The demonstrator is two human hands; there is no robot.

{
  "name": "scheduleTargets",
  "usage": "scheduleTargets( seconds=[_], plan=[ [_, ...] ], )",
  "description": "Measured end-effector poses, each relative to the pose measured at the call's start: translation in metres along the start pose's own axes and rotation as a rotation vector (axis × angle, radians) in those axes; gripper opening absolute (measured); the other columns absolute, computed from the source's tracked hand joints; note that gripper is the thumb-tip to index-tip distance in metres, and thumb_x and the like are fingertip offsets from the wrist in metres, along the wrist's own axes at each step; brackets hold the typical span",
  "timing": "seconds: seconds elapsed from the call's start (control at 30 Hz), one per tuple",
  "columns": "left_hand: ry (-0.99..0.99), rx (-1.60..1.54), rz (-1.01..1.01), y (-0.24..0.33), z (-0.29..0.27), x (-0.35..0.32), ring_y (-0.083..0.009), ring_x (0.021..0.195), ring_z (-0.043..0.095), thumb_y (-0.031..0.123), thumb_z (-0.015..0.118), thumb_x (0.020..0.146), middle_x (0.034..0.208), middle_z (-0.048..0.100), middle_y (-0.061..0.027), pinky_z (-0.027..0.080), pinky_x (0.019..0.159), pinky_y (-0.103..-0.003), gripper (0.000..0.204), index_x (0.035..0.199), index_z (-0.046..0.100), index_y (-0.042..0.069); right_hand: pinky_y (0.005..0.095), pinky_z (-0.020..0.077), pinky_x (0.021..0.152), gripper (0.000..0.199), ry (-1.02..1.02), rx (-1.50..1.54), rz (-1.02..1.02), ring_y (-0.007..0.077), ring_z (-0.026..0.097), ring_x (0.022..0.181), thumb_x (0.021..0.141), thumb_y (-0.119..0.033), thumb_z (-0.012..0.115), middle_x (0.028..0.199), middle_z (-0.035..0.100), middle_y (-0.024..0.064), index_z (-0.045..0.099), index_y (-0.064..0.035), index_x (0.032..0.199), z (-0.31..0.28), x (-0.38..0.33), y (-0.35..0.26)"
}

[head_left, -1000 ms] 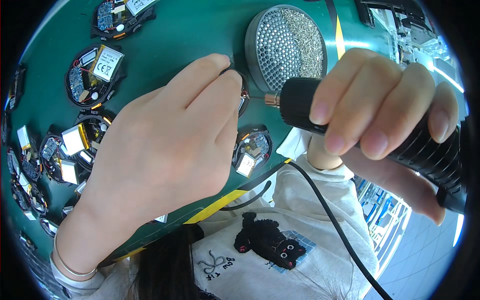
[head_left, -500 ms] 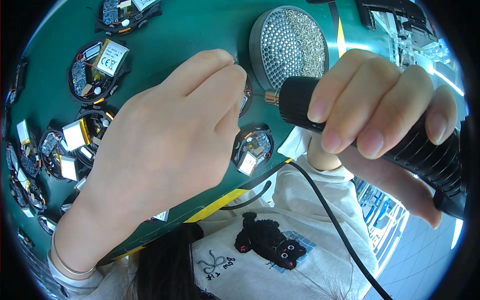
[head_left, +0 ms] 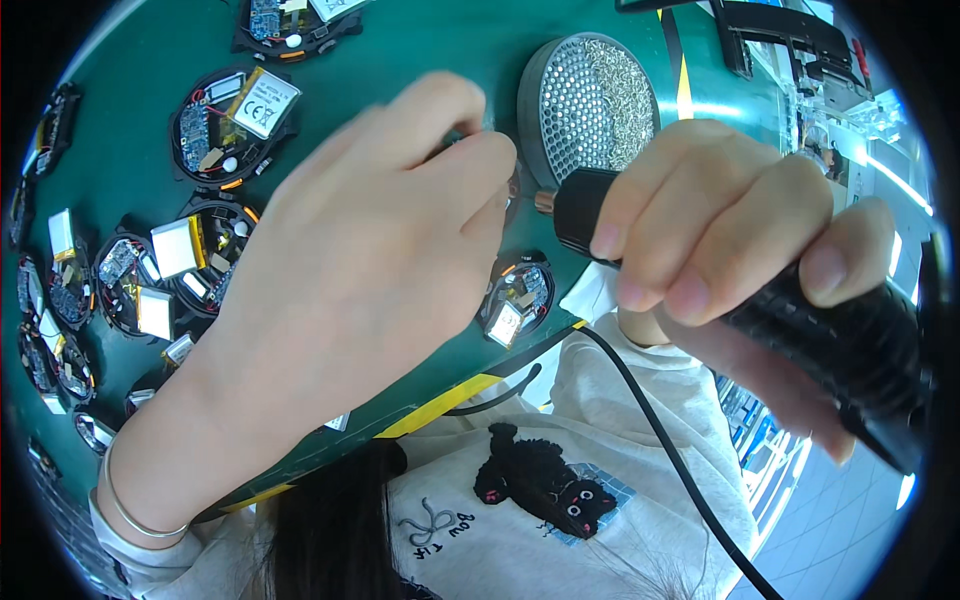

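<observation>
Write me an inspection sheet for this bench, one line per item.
Surface: green table, edged with yellow-and-black tape.
Work things: black screwdriver; round part, mostly hidden; grey dish of small screws. Contact between screwdriver and part cannot be told.
Clutter: several open round devices with batteries on the left, some crowded together; another small device near the table edge.
Hands: left curled over the part, grip hidden; right wrapped around the screwdriver.
Cables: black cable passing before the shirt; ends unclear.
Surroundings: black equipment upper right; tiled floor lower right.
</observation>
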State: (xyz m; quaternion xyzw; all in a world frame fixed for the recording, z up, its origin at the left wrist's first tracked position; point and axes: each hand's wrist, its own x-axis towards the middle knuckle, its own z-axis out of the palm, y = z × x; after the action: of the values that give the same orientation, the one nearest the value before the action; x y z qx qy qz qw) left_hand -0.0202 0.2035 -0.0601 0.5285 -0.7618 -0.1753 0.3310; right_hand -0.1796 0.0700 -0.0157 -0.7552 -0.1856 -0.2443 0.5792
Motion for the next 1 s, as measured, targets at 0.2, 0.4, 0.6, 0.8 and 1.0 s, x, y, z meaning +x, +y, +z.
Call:
scheduleTargets(
  seconds=[0.2, 0.4, 0.6, 0.8, 1.0],
  plan=[
    [0.107, -0.281, -0.124, -0.004, 0.007, -0.001, -0.0283, 0.103, 0.059, -0.005, 0.07, 0.063, 0.113, 0.061, -0.0095, 0.05, 0.084, -0.036, 0.036, 0.098, 0.065, 0.002, 0.0304, 0.0498, 0.052, 0.072, 0.172, 0.205, -0.235, 0.017, 0.06, 0.061, 0.082, -0.067, 0.058, 0.082, 0.057, 0.0076, 0.047, -0.0006, 0.109, -0.019, -0.021, 0.014],
    [0.146, -0.277, -0.091, -0.009, 0.005, 0.002, -0.0275, 0.099, 0.061, -0.003, 0.073, 0.062, 0.111, 0.064, -0.0086, 0.049, 0.081, -0.035, 0.019, 0.079, 0.067, 0.003, 0.0281, 0.0483, 0.045, 0.066, 0.438, 0.201, -0.059, 0.0154, 0.059, 0.05, 0.081, -0.066, 0.06, 0.072, 0.058, 0.0059, 0.048, -0.0037, 0.099, 0.0, -0.013, -0.005],
    [0.154, -0.255, -0.12, -0.008, 0.004, 0.004, -0.028, 0.102, 0.059, -0.003, 0.072, 0.061, 0.112, 0.065, -0.0083, 0.047, 0.085, -0.036, 0.017, 0.076, 0.067, 0.004, 0.026, 0.0492, 0.043, 0.069, 0.573, 0.27, -0.214, 0.014, 0.061, 0.049, 0.076, -0.074, 0.058, 0.068, 0.059, 0.0037, 0.047, -0.007, 0.091, 0.009, -0.004, 0.005],
    [0.092, -0.293, -0.183, -0.008, 0.001, 0.003, -0.0266, 0.109, 0.055, 0.002, 0.072, 0.065, 0.114, 0.063, -0.0062, 0.038, 0.093, -0.038, 0.013, 0.077, 0.068, 0.007, 0.0258, 0.0533, 0.045, 0.071, 0.623, 0.267, -0.248, 0.0142, 0.063, 0.049, 0.075, -0.078, 0.052, 0.063, 0.06, 0.003, 0.047, -0.0084, 0.088, 0.01, -0.002, 0.006],
    [0.007, -0.258, -0.21, -0.004, -0.004, 0.01, -0.0259, 0.114, 0.05, 0.003, 0.07, 0.07, 0.116, 0.06, -0.0053, 0.032, 0.097, -0.04, 0.01, 0.078, 0.069, 0.008, 0.0258, 0.0527, 0.042, 0.07, 0.689, 0.276, -0.274, 0.0148, 0.062, 0.046, 0.077, -0.077, 0.052, 0.059, 0.059, 0.003, 0.047, -0.0081, 0.086, 0.014, 0.0, 0.01]
  ],
)
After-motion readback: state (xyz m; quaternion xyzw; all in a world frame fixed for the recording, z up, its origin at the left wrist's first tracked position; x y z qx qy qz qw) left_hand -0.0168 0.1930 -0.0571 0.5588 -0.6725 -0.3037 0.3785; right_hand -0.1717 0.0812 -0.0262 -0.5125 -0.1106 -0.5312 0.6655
